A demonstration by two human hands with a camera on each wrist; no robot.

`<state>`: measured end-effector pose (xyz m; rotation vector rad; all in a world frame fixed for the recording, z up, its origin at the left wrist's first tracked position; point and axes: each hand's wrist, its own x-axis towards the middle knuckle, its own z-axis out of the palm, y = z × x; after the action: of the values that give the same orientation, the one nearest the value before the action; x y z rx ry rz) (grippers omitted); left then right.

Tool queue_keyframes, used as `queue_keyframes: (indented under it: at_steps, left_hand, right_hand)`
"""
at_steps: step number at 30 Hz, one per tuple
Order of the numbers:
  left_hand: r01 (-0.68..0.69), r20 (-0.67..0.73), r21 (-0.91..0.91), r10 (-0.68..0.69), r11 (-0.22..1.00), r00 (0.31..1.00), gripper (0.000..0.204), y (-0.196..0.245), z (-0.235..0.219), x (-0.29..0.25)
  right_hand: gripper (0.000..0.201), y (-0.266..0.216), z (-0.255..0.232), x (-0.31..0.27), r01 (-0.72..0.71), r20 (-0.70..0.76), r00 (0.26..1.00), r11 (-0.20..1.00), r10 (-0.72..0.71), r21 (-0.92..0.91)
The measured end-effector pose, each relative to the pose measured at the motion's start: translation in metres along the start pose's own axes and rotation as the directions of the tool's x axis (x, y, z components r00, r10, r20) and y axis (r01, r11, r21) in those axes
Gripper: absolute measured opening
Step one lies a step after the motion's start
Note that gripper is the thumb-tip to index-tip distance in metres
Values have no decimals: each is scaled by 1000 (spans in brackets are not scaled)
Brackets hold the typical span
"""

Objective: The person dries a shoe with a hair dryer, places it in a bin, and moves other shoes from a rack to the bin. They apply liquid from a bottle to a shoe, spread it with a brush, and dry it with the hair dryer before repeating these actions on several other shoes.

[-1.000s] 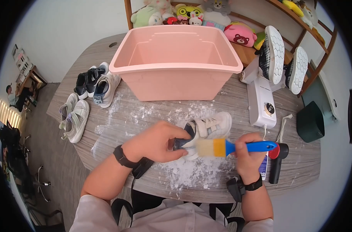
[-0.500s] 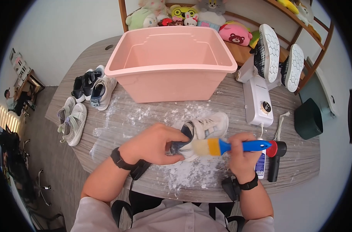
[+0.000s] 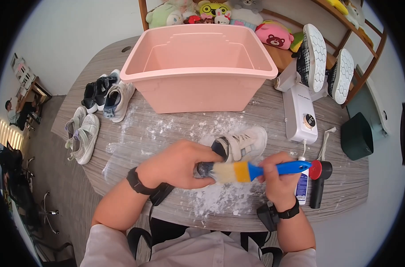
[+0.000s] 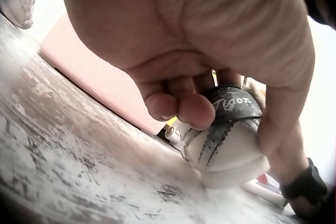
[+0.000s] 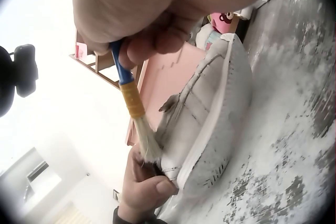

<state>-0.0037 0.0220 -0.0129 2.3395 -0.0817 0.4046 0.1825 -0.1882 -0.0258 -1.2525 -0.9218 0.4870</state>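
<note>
A white shoe (image 3: 249, 141) with straps and a dark heel collar lies on the powder-strewn table (image 3: 135, 147), toe pointing away to the right. My left hand (image 3: 180, 164) grips it at the heel, thumb and fingers on either side; lettering shows on the dark collar (image 4: 231, 103) in the left wrist view. My right hand (image 3: 280, 178) holds a paintbrush (image 3: 255, 170) by its blue handle. Its pale bristles (image 5: 147, 142) lie against the shoe's side near the heel in the right wrist view. In the head view the bristles overlap the heel, hiding part of it.
A pink tub (image 3: 202, 91) stands behind the shoe. Several shoes (image 3: 84, 138) sit at the left. On the right are a white shoe dryer (image 3: 298, 118) bearing two shoes, a white bottle (image 3: 302, 187) and a black-and-red device (image 3: 318, 187). White powder covers the middle of the table.
The brush has shifted slightly left, its bristles now over the shoe's heel. The left hand keeps its hold there, and the head view has swayed a little.
</note>
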Motion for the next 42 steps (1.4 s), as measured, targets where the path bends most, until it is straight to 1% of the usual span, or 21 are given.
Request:
queue_keyframes:
  at_steps: [1,5,7,8,10,11,14,16,18,20,21,23,27,29,30,32,33,35,36,38,42]
  left_hand:
    - [23,5,-9,-23,1000,1000,44,3,-2,1]
    - [122,82,-128,-112,984,990,45,2,-5,2]
    - [154,96,-110,-144,982,985,47,1,-8,1]
    - [186,115,-92,-175,978,978,49,0,-7,0]
    - [202,118,-100,-190,974,975,50,-1,-6,-2]
    - [210,119,-103,-197,972,973,51,-2,-7,-2]
    - [220,133,-93,-207,971,969,50,-2,-8,-1]
    - [211,132,-91,-199,973,971,50,-1,-9,-1]
    - [207,136,-91,-194,974,972,49,0,-9,0]
    - [172,113,-73,-163,982,980,49,2,-9,1]
    - [172,114,-71,-163,983,980,49,2,-9,0]
    - [174,139,-50,-166,984,976,46,2,-11,1]
    - [145,137,-83,-133,986,982,44,-2,-11,0]
    - [164,112,-102,-152,981,982,44,-4,-8,-2]
    - [167,115,-104,-155,980,981,44,-4,-7,-3]
    - [160,83,-117,-151,980,985,47,-3,-8,-2]
    - [156,81,-115,-147,981,986,47,-1,-9,-1]
    - [227,97,-147,-214,963,972,49,1,-10,0]
    - [228,94,-146,-216,963,972,49,2,-10,0]
    - [210,60,-227,-202,951,978,47,5,-8,0]
    - [168,58,-184,-160,968,985,42,11,-2,0]
  right_hand:
    - [14,-1,-1,0,19,119,993,998,-12,-57]
    - [15,1,4,2,16,99,995,998,-10,-56]
    - [15,0,5,3,-42,-110,993,997,49,60]
    - [15,2,5,2,-47,-107,993,997,53,60]
    - [16,3,2,0,-22,131,991,999,27,-42]
    - [16,4,3,0,-19,130,991,999,24,-39]
    - [16,3,2,0,70,73,996,984,-59,-162]
    - [16,1,1,6,-38,-89,995,999,41,27]
    - [17,-1,4,4,-78,-61,995,995,81,56]
    - [18,4,8,1,-18,96,995,997,25,-73]
    - [18,7,8,1,-17,96,995,997,24,-71]
    - [18,9,5,4,86,-180,977,985,-113,-150]
    - [16,2,3,7,-6,-192,981,999,-2,-42]
    - [17,1,6,2,-49,10,999,998,49,-38]
    - [17,2,8,0,-54,9,998,998,54,-37]
    - [19,2,11,4,28,-114,993,995,-39,-95]
    - [19,2,9,7,33,-114,993,995,-44,-97]
    - [18,3,-1,12,-11,-244,970,999,2,-37]
    - [18,1,-3,12,-10,-242,970,999,1,-37]
    - [18,-3,-5,5,-50,-48,998,998,49,-24]
    - [19,-3,3,2,-53,50,997,998,55,-34]
